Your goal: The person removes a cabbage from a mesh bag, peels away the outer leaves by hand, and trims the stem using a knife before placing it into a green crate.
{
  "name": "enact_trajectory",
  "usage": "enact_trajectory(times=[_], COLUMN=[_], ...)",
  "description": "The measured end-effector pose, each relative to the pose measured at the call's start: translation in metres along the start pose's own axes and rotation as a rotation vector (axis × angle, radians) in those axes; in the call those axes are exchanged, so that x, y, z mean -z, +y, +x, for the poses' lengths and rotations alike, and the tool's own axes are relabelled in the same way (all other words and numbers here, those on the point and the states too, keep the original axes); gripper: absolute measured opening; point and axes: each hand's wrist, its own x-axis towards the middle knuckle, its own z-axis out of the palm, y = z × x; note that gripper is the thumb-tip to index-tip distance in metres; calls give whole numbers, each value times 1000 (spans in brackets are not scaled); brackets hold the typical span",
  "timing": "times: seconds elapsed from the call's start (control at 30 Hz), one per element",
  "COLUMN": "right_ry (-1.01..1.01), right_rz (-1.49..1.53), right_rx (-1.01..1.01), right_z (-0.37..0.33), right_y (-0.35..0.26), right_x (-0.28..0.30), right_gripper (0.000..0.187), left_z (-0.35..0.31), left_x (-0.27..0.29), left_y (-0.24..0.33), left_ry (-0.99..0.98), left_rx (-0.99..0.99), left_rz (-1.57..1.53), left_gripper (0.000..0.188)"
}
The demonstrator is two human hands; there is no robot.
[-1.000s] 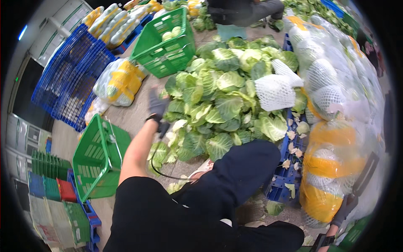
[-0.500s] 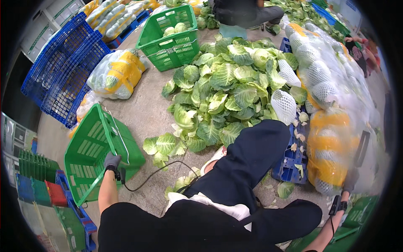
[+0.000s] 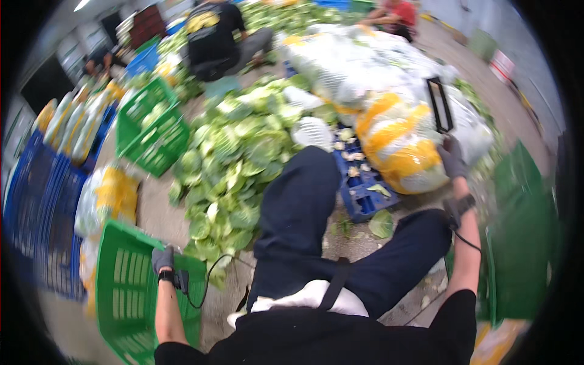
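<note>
My left hand [image 3: 163, 258], in a grey glove, is closed on the rim of a green slatted crate [image 3: 112, 292] at the lower left, which is tipped with its opening toward me. My right hand [image 3: 451, 159], gloved too, grips the lower end of a black tool shaped like a long narrow rectangular frame [image 3: 434, 106]; its exact kind is unclear. The tool stands out over clear plastic bags of cabbages banded with yellow wrap [image 3: 398, 143]. Between the crate and the bags lies a heap of loose cabbage leaves [image 3: 228, 158], in front of my knees.
Blue pallet [image 3: 362, 210] under the bags, with leaf scraps on it. Another green crate [image 3: 159, 146] holds cabbages at left; dark green crates [image 3: 517, 243] stand at right. Blue crates [image 3: 42, 213] line the left side. A person in black [image 3: 213, 45] and one in red [image 3: 398, 15] sit farther off.
The view has swung to the right. My right hand has risen from low at the right to beside the bags, still with the black tool. My left hand stays on the crate.
</note>
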Motion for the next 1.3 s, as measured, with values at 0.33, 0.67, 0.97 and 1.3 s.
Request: enact_trajectory(times=[0.33, 0.67, 0.97, 1.3], right_ry=[-19, 204, 298, 217], right_rz=[170, -388, -358, -187], right_rx=[-305, -355, -468, -523], right_z=[-23, -140, -209, -206], right_y=[-95, -131, -138, -148], right_x=[30, 132, 154, 125], right_gripper=[37, 49, 48, 51], left_z=[81, -226, -453, -449], left_x=[-4, 40, -33, -25], left_y=[204, 478, 392, 323], left_ry=[-392, -847, -905, -1543], left_rx=[-495, -1899, -2496, -2894], left_rz=[598, -605, 349, 831], left_gripper=[81, 24, 33, 26])
